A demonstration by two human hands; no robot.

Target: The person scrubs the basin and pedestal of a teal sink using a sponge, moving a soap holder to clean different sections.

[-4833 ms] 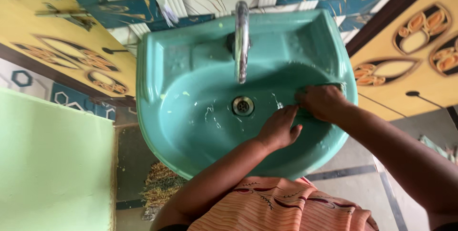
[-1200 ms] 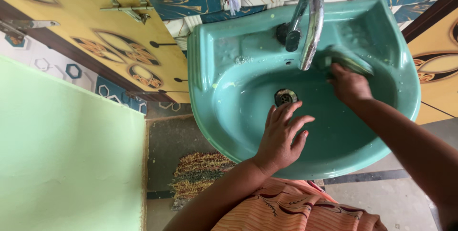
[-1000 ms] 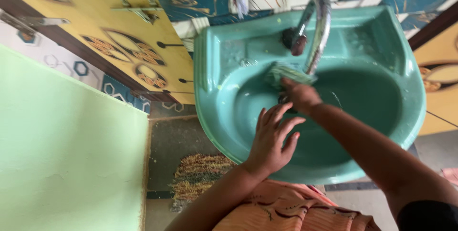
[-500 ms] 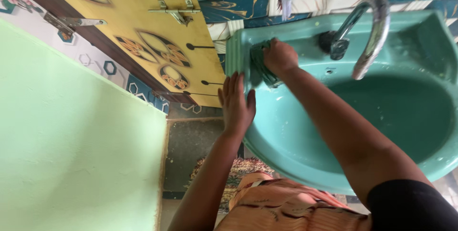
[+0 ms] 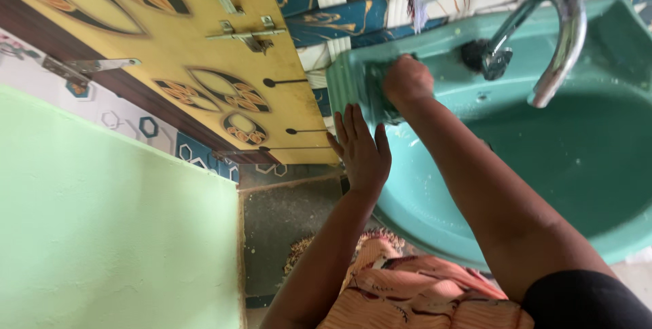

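Teal sink (image 5: 598, 166), right hand (image 5: 406, 81) clutching scrubber (image 5: 375, 91)

The green wall-mounted sink (image 5: 611, 234) carries a chrome tap (image 5: 560, 37) on its back ledge. A green scrub pad (image 5: 375, 91) lies on the sink's left rim. Below, a multicoloured mat (image 5: 305, 251) lies on the grey floor (image 5: 285, 213).

One teal washbasin (image 5: 598, 166), one curved metal tap (image 5: 560, 37), one green scrub pad (image 5: 375, 91), two hands: left hand (image 5: 360, 152), right hand (image 5: 407, 81). One yellow patterned door (image 5: 170, 50), one floor mat (image 5: 305, 251).
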